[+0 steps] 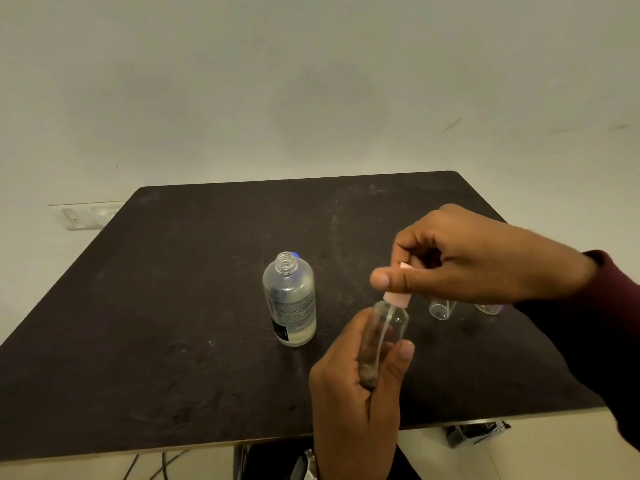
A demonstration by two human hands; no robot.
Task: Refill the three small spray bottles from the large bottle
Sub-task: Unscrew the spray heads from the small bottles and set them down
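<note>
The left hand is gripping a small spray bottle steady while the right hand fingers are pinching its pink sprayer top, apparently turning it; the uncapped large bottle is standing just beyond the fingertips.

- The tabletop is dark brown, near black, with pale scuffs and a light edge.
- The large bottle is clear and cloudy white, with a grey-printed label that turns black at its lower left.
- A blue cap shows behind its neck.
- The spray bottle is clear, its spray top pale pink.
- The sleeve is dark maroon.
- The wall is off-white.
</note>
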